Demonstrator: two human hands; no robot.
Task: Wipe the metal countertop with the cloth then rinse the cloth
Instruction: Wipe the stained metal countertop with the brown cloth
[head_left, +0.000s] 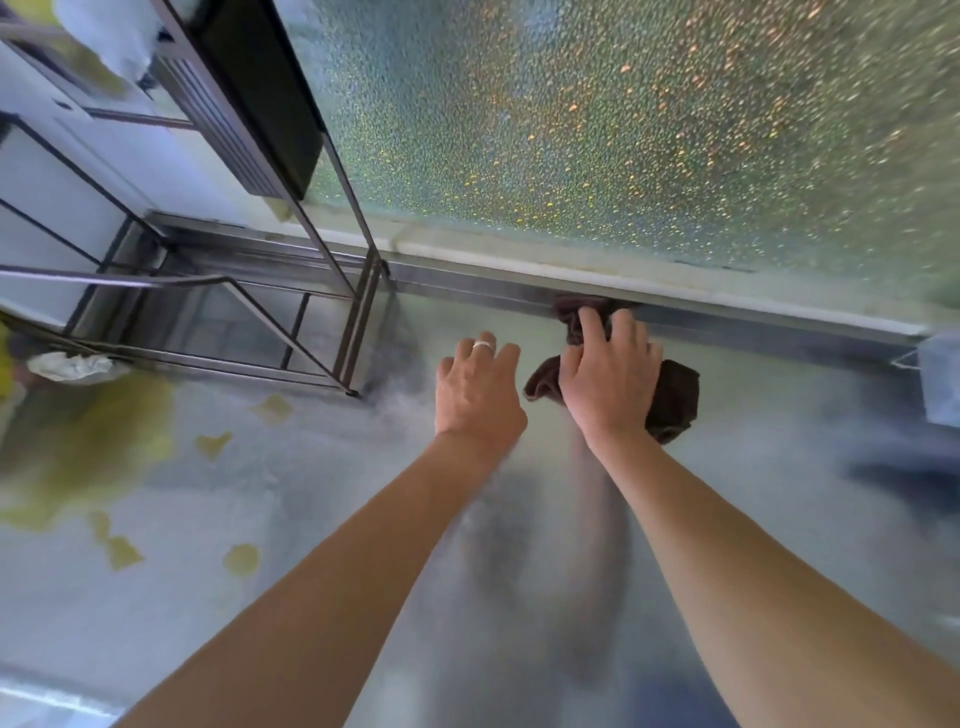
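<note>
A dark brown cloth (675, 395) lies bunched on the metal countertop (311, 519), its far end pushed against the raised back edge. My right hand (608, 374) lies on top of the cloth with fingers spread and slightly bent, pressing it toward the back edge. My left hand (478, 384), with a ring on one finger, hovers or rests just left of the cloth, fingers relaxed and holding nothing. Both forearms reach in from the bottom of the view.
A dark metal wire rack (234, 312) stands on the counter at the left back. A crumpled white rag (70, 366) lies under it. Textured glass (623, 130) rises behind the back edge. A pale object (940, 379) sits at the right edge.
</note>
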